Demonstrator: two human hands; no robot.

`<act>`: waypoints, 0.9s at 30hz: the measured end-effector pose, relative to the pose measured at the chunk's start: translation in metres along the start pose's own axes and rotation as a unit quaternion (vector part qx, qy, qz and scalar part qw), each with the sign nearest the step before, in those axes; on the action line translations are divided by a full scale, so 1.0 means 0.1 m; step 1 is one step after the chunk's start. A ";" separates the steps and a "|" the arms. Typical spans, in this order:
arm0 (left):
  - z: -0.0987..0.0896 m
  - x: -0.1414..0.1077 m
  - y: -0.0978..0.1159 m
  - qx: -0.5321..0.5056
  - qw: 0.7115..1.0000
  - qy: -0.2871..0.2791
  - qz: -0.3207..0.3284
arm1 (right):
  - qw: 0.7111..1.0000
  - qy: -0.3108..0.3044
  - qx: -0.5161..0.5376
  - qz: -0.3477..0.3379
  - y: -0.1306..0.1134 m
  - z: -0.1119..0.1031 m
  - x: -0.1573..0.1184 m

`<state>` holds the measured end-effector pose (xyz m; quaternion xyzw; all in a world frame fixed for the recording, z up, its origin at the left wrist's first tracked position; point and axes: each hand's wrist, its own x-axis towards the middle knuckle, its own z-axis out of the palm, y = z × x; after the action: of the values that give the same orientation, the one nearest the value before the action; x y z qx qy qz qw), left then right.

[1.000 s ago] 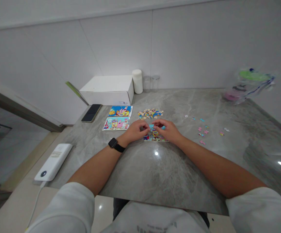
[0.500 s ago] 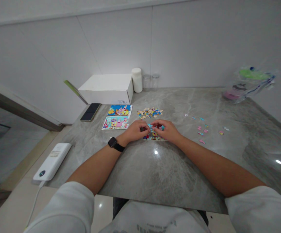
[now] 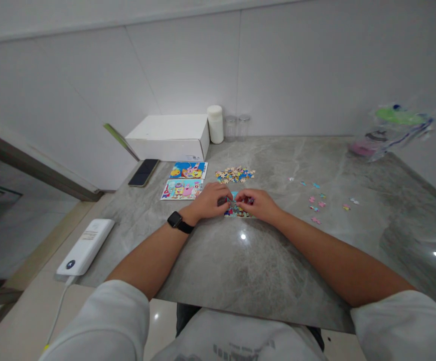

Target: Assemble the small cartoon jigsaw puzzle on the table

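Observation:
A partly covered colourful puzzle (image 3: 236, 212) lies on the grey marbled table (image 3: 218, 260), beneath both hands. My left hand (image 3: 215, 200) is over its left side, thumb and fingers bent together at the pieces. From the right, my right hand (image 3: 253, 203) reaches over the puzzle with its fingers pinched. What either hand grips is too small and hidden to name. Just behind the hands is a heap of loose puzzle pieces (image 3: 236, 174). Several scattered pieces (image 3: 322, 204) lie to the right. Two cartoon picture cards, a blue one (image 3: 188, 170) and a light one (image 3: 182, 189), lie at the left.
A white box (image 3: 168, 138), a white bottle (image 3: 215, 124) and two clear jars (image 3: 236, 129) stand by the wall. A phone (image 3: 144, 172) and a white power bank (image 3: 86, 246) with a cable are at the left. A plastic bag (image 3: 391, 131) sits at the back right.
The view has shifted slightly. My right hand's fingers have drawn in a little over the puzzle, while my left hand stays nearly in place.

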<state>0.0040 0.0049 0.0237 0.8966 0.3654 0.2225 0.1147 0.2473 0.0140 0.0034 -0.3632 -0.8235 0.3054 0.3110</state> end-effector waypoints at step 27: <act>0.06 0.05 0.02 -0.132 0.991 0.029 0.004 | 0.996 0.063 0.015 0.059 -0.04 0.02 0.01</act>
<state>0.0112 0.0062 0.0207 0.8681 0.3328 0.2947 0.2208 0.2434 0.0125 0.0050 -0.4251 -0.7745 0.3122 0.3492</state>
